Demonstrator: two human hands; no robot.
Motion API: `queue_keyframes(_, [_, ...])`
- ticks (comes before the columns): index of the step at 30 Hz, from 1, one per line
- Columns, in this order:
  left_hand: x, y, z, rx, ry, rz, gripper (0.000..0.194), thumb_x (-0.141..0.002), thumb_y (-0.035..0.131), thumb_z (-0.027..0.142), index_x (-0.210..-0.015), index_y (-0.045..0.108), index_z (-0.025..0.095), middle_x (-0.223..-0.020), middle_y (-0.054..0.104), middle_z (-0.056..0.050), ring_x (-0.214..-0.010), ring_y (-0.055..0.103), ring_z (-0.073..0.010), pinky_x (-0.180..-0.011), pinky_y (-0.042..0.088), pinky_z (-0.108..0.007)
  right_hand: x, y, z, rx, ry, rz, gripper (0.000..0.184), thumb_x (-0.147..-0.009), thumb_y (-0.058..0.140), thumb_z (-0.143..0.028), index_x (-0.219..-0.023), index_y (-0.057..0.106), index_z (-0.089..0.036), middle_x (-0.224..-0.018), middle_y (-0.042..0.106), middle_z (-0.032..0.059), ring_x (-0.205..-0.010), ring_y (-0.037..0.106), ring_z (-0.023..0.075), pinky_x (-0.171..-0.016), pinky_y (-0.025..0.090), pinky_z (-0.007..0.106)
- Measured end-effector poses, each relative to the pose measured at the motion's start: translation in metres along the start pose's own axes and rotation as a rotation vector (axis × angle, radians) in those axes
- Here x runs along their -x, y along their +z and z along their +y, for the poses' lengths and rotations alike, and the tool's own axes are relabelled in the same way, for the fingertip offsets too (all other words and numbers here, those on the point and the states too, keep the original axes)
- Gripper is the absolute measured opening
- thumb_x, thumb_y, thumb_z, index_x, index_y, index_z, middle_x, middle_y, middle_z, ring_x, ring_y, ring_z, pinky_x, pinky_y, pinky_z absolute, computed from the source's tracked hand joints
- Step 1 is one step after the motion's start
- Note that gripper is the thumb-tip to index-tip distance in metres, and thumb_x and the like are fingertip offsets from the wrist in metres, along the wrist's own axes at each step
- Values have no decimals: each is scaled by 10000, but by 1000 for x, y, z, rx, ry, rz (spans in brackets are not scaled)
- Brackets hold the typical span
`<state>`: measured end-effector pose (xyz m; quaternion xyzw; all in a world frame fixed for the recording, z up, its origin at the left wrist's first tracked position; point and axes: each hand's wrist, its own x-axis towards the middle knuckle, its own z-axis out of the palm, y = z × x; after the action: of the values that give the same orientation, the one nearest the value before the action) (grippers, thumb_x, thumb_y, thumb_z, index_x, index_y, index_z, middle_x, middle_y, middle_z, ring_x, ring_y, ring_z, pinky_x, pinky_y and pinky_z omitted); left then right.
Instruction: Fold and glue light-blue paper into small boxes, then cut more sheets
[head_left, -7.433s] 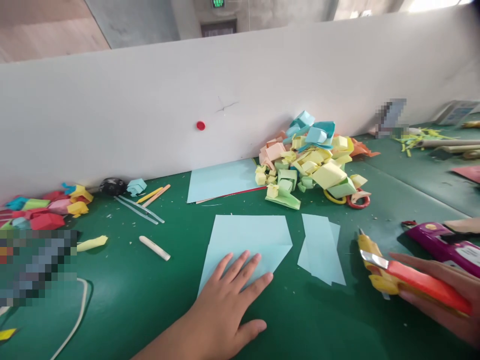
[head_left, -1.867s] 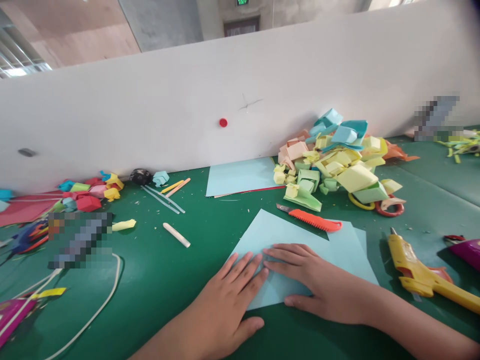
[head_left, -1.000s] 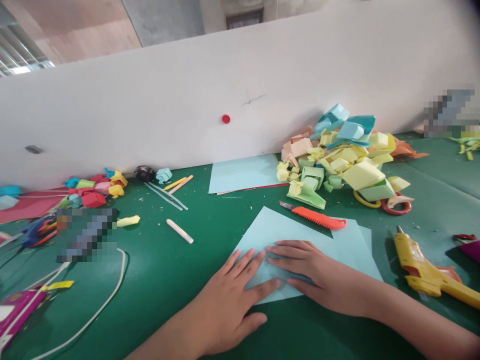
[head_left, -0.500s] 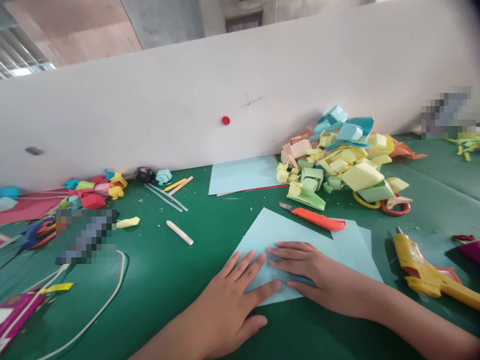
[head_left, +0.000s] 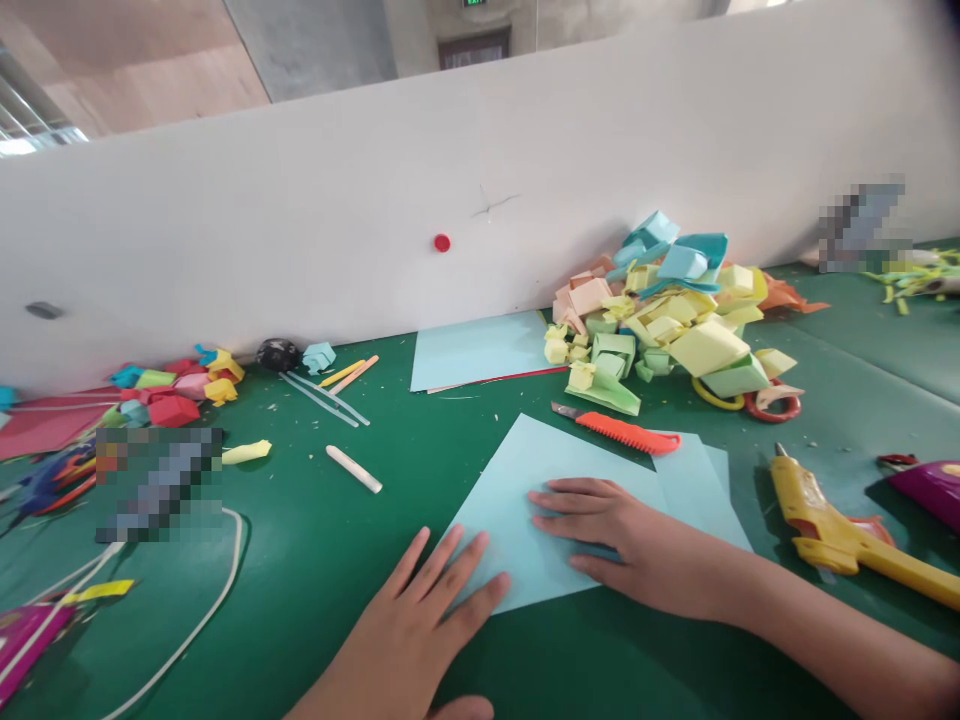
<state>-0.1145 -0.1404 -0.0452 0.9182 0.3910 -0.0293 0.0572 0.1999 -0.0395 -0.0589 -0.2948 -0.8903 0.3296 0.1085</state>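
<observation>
A light blue sheet of paper (head_left: 540,475) lies on the green table (head_left: 337,560) in front of me. My right hand (head_left: 611,525) lies flat on its near part, fingers stretched out to the left. My left hand (head_left: 420,625) rests open at the sheet's near left corner, fingertips touching the edge. An orange utility knife (head_left: 619,432) lies just beyond the sheet, apart from both hands. A second light blue piece (head_left: 701,480) lies under the sheet's right side.
A yellow glue gun (head_left: 832,525) lies at the right, a purple packet (head_left: 926,480) beyond it. A heap of folded coloured paper (head_left: 660,320) and scissors (head_left: 746,398) sit by the white partition (head_left: 337,220). More paper pieces, sticks (head_left: 352,468) and a white cable (head_left: 187,625) are at left.
My left hand has slid back toward me and off most of the sheet. My right hand stays flat on the paper. The view shifted slightly.
</observation>
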Motion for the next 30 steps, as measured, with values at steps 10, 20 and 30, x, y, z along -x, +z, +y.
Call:
queue_keyframes(10, [48, -1, 8, -10, -166, 38, 705, -1025, 489, 515, -1620, 125, 407, -1682, 230, 5, -1508, 342, -348, -1220, 289, -573, 2, 1, 1, 3, 28, -8, 480, -1023, 533, -457, -1495, 520, -369, -1609, 447, -21, -1513, 330, 284, -1210, 374, 515])
queue_keyframes(20, [50, 7, 4, 49, -188, 42, 633, -1038, 487, 467, -1598, 191, 446, -1692, 208, 38, -1522, 319, -329, -1227, 291, -578, -5, -8, -29, 323, -166, -27, 513, -1004, 521, -405, -1495, 538, -255, -1592, 469, 85, -1435, 417, 399, -1133, 379, 629])
queue_keyframes(30, [45, 4, 3, -24, -154, 59, 674, -1022, 499, 510, -1608, 177, 428, -1677, 261, 7, -1505, 349, -341, -1192, 352, -559, -9, 20, -73, 101, -193, -271, 865, -991, 398, -686, -1616, 246, -107, -1665, 200, 163, -1562, 153, 342, -1291, 116, 536])
